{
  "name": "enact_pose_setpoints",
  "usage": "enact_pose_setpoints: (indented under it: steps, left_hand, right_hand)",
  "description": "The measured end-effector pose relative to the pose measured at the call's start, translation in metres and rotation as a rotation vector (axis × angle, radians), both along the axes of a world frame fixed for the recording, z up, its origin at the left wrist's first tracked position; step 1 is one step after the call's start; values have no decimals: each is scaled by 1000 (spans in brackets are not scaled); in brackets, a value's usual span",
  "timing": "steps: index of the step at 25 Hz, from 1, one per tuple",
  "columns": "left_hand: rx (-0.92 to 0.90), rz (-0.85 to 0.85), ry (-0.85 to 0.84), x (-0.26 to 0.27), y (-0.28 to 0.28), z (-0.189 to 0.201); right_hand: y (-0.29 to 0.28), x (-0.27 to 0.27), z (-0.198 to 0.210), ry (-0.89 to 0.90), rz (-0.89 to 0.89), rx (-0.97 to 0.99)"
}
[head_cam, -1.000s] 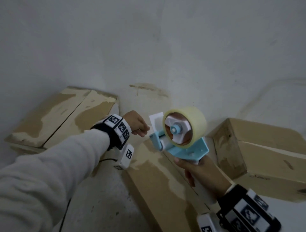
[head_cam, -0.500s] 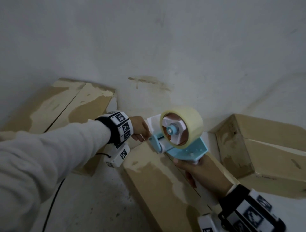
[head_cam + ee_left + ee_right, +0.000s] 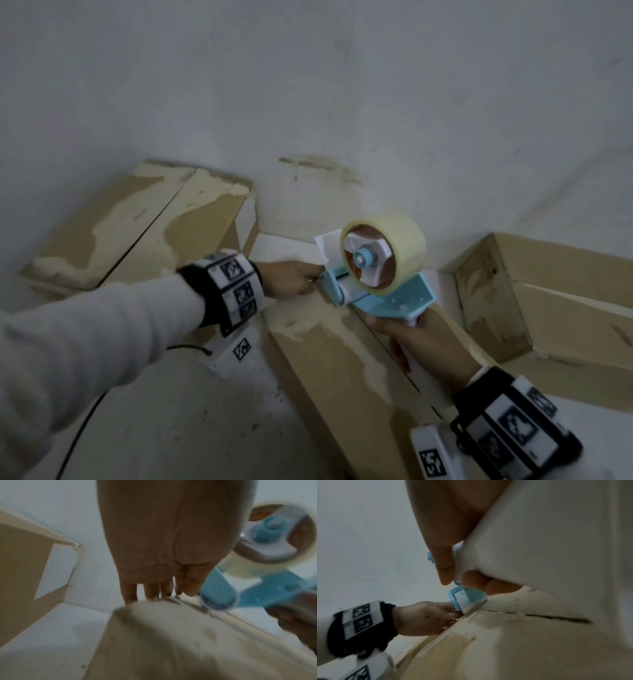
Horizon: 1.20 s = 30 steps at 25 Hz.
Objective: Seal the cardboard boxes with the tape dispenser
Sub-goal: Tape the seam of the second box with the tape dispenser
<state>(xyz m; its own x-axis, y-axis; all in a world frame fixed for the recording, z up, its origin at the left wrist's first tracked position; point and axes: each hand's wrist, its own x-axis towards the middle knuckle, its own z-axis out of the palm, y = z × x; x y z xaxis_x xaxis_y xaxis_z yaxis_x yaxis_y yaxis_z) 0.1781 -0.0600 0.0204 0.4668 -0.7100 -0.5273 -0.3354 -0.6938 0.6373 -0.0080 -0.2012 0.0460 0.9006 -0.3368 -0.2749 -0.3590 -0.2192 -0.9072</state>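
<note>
Right hand (image 3: 428,346) wraps the white handle of the blue plastic tape dispenser (image 3: 376,274), its glossy clear roll sitting centre frame, nose down on the middle cardboard box (image 3: 329,370) at the flap seam. Left hand (image 3: 291,281), fingers straight, presses that box's far edge. Scuffed, peeled boxes flank it: one upper left (image 3: 137,226), another at right (image 3: 548,301).

A plain white wall (image 3: 308,85), scuffed with a brown smear (image 3: 318,166), meets a white floor (image 3: 178,421) speckled with dark marks; light is dim.
</note>
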Motion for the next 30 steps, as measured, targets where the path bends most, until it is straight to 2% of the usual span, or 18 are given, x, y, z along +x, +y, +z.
enact_pose_setpoints:
  steps: [2, 5, 11, 15, 19, 22, 26, 28, 30]
  left_hand:
    - [-96, 22, -36, -17, 8, -8]
    - [-231, 141, -75, -25, 12, -25]
    - [-171, 185, -269, -30, 12, -36]
    - [-173, 217, -294, -34, 9, -32]
    - [-130, 222, -290, -34, 8, -33]
    - [-196, 205, -240, -29, 11, -38]
    - [-230, 187, -263, -32, 12, -37]
    - [-168, 151, -319, -32, 10, -34]
    - [-6, 64, -454, -31, 6, -28]
  right_hand:
    - [1, 0, -2, 1, -26, -7]
    - [2, 1, -7, 21, -36, -46]
    - [2, 9, -11, 81, 27, -123]
    - [-4, 5, -8, 113, 130, -202]
    - [-20, -37, -6, 130, 176, -200]
    - [-26, -91, -7, 121, 82, -76]
    - [-22, -144, -26, 84, -82, 96]
    - [-25, -147, -35, 52, -133, 117]
    - [-26, -145, -43, 28, -154, 107]
